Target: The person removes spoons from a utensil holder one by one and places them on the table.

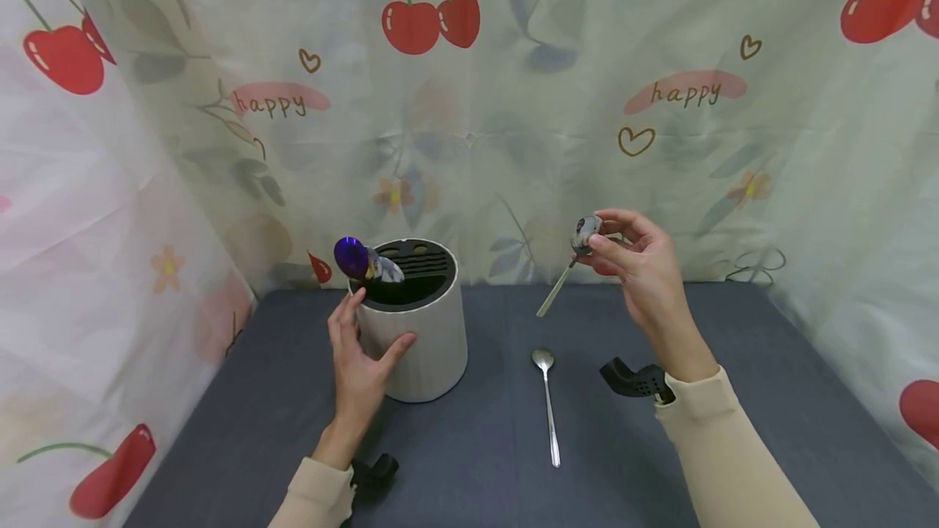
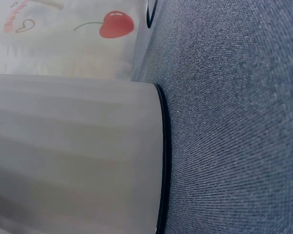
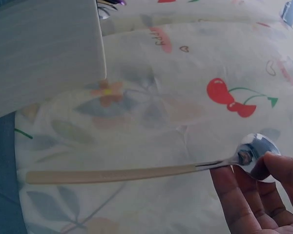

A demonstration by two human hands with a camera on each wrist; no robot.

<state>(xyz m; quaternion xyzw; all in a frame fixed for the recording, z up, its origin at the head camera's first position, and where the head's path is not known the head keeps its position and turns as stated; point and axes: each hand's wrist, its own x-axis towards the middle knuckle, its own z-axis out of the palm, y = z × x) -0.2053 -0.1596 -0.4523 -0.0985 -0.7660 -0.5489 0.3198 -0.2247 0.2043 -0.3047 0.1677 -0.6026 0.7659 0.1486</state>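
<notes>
My right hand (image 1: 645,271) pinches a spoon with a beige handle (image 3: 112,175) by its shiny metal bowl (image 3: 258,153). The handle points down and to the left, above the table. My left hand (image 1: 363,361) rests against the near left side of a white round utensil holder (image 1: 429,349), thumb spread across the front and fingertips near the rim. In the left wrist view only the holder's wall (image 2: 78,156) shows, not the hand. From the holder's black top rise a purple spoon (image 1: 351,257) and other shiny utensil heads (image 1: 385,269).
A long silver spoon (image 1: 548,406) lies on the dark grey tablecloth (image 1: 491,463), right of the holder, bowl end away from me. A patterned curtain (image 1: 469,161) hangs behind the table and along both sides.
</notes>
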